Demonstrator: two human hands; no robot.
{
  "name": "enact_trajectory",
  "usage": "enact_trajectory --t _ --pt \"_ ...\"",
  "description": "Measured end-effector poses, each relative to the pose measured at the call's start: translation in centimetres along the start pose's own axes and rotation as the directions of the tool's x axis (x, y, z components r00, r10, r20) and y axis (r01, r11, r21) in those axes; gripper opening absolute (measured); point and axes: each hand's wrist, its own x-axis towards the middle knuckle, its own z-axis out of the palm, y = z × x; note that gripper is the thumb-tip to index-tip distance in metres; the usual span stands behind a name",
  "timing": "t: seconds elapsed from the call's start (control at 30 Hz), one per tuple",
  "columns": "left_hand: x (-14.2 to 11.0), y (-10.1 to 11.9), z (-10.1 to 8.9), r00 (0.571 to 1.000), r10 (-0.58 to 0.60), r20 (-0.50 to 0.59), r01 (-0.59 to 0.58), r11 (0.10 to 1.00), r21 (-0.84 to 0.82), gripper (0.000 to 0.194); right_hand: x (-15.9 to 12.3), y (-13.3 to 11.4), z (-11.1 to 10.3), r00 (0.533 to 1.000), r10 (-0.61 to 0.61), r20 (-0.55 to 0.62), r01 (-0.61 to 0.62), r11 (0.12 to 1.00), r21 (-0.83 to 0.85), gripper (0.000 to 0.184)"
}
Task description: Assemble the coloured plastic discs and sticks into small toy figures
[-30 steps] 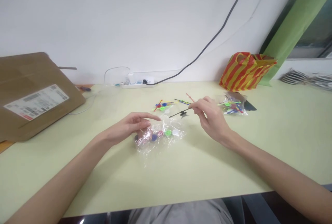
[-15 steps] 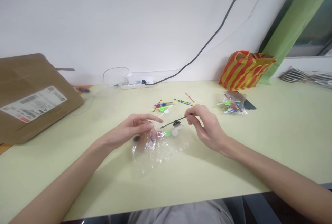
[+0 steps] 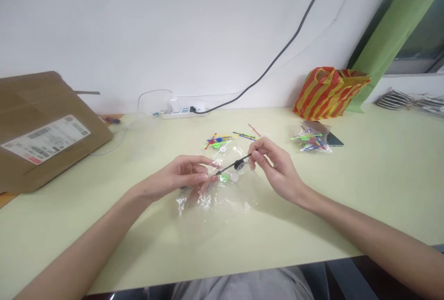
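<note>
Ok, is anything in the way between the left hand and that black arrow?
Possibly the clear bag: its crinkled film lies by the fingers of the left hand, near one tip of the black arrow. Nothing else visible. The right hand pinches the other end.

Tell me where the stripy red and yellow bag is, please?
In the head view, the striped bag stands at the table's far right, against the wall, just behind the clear packet.

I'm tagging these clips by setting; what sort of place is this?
Probably a plain indoor workroom, perhaps at home: a pale table against a white wall, a power strip and a large cardboard box.
</note>
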Motion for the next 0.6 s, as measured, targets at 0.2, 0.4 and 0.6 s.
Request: enact_trajectory --t 0.2,0.4,0.6 --pt "0.0 0.3 1.0 0.998 -0.049 0.032 0.048 0.998 0.034 0.045 -0.6 0.0 0.6 0.972 -0.234 0.018 0.233 0.948 -0.218 0.016" --pt "0.3 0.9 2.1 0.981 -0.051 0.188 0.063 0.996 -0.057 0.029 -0.6 -1.2 1.0 0.934 -0.356 0.027 0.352 0.906 -0.235 0.019" --pt "0.6 0.9 2.8 0.983 -0.004 0.185 0.017 0.998 -0.068 0.034 -0.3 -1.8 0.7 0.945 -0.319 0.074 0.327 0.926 -0.190 0.018"
